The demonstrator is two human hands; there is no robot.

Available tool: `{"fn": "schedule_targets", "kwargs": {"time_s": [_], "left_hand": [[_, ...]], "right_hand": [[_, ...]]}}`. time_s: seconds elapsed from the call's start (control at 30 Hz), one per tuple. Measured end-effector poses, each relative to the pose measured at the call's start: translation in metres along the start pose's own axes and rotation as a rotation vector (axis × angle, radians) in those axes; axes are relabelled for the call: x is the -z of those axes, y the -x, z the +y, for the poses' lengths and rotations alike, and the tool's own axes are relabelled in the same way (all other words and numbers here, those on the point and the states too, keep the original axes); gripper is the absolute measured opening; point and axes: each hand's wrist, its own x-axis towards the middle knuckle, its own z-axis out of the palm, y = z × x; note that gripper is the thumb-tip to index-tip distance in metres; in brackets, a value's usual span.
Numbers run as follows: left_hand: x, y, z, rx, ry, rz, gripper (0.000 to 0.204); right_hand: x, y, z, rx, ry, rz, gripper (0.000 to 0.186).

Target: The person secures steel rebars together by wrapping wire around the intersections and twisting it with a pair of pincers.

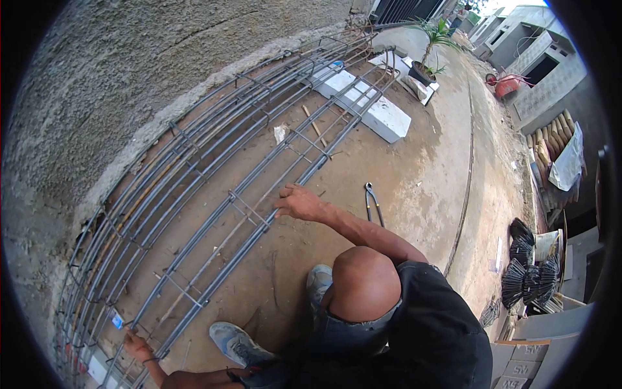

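Note:
A long rebar cage (231, 194), made of straight steel bars joined by stirrups, lies before me from lower left to upper middle. My right hand (299, 202) is closed on its near bars by a stirrup, about midway along. Toward the lower left end, my left hand (137, 345) grips the same cage, its fingers partly hidden among the bars. Nippers (372, 202) with dark handles and yellowish marks rest on the ground beyond my right forearm.
More rebar cages (194, 155) lie along the rough wall (123, 84). A white block (385, 118) props the far end. Beyond stand a potted plant (422, 72) and a red wheelbarrow (508, 85). Bundled dark stirrups (531, 282) and stacked sacks (552, 139) are at right.

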Motion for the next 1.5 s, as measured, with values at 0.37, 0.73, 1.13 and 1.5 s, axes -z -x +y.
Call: {"fn": "schedule_targets", "kwargs": {"time_s": [0.37, 0.73, 1.13, 1.5], "left_hand": [[0.032, 0.028, 0.054, 0.065, -0.341, -0.056, 0.045], [-0.002, 0.074, 0.088, -0.450, -0.175, -0.413, 0.025], [-0.015, 0.056, 0.085, -0.280, -0.235, -0.780, 0.038], [-0.024, 0.049, 0.089, -0.058, -0.067, -0.911, 0.031]], "right_hand": [[0.008, 0.033, -0.039, -0.199, -0.079, 0.367, 0.025], [0.000, 0.048, -0.035, -0.542, -0.268, 0.354, 0.018], [0.006, 0.027, -0.034, -0.542, -0.461, 0.425, 0.018], [0.023, -0.064, 0.025, -0.286, -0.137, -0.585, 0.037]]}}
